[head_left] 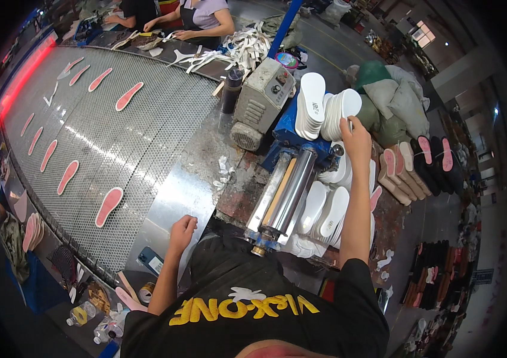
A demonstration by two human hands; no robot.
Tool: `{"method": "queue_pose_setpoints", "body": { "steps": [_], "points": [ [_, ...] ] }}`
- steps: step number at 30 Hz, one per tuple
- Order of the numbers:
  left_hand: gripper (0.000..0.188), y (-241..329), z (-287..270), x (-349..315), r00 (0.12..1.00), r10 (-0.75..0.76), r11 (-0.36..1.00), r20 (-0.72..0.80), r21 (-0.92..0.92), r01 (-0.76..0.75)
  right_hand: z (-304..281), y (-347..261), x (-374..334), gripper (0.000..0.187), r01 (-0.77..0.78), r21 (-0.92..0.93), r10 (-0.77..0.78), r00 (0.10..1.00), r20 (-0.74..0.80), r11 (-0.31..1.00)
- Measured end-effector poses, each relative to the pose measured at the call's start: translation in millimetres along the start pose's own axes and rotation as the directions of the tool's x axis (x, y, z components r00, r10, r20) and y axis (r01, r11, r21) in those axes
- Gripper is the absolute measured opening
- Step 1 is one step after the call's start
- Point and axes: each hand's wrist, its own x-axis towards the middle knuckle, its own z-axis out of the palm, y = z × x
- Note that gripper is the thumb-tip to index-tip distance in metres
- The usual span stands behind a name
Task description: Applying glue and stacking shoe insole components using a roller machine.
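Note:
My right hand reaches out to the far right and pinches the edge of a white insole on top of a stack. Beside that stack stands a second pile of white insoles with dark print on the heels. Both piles rest on a blue machine with shiny steel rollers. Near the conveyor's close end, my left hand hovers with its fingers curled in and nothing visible in them. Pink insoles with pale rims, one of them a pink insole nearest me, lie spaced out on the mesh conveyor.
More white insoles stand right of the rollers. A grey motor housing rises behind them. White scraps heap up at the back, near other people at work. A phone and plastic bottles lie at lower left.

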Motion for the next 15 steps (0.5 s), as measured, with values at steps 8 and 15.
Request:
{"method": "queue_pose_setpoints", "body": {
  "steps": [8,15],
  "points": [
    [0.032,-109,-12,35,0.961,-0.132,0.789,0.244,0.612,-0.047,-7,5,0,0.034,0.113,-0.089,-0.103,0.989,0.101,0.99],
    [0.031,-149,-12,42,0.943,-0.163,0.764,0.289,0.642,-0.065,-2,8,-8,0.035,0.027,-0.001,-0.027,0.992,-0.122,1.0]
  ]
}}
